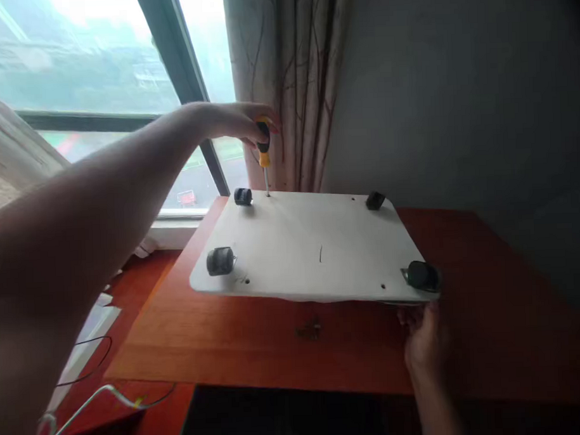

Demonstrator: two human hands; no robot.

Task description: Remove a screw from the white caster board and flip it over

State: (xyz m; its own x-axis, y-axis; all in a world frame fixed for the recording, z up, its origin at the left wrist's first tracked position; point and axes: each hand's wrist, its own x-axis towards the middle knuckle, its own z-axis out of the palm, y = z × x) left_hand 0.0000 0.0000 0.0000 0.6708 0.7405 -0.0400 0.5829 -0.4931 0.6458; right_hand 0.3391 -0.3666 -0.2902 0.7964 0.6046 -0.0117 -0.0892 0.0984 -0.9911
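– Window side, entries?
– One window (pixel 90 78), dark-framed. One pale curtain (pixel 295 84), branch pattern, hanging beside it. A second curtain (pixel 12 151), left edge.
– Furniture, walls?
– One table (pixel 213 341), reddish-brown. One grey wall (pixel 447 91), plain.
– Floor level?
– Red floor (pixel 153 266); one white cable (pixel 103 390), curved, lower left.

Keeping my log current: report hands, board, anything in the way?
Left hand gripping screwdriver, tip down on white board. Right hand at board's near-right corner. Board over table. Far-left wheel close by screwdriver, not touching.
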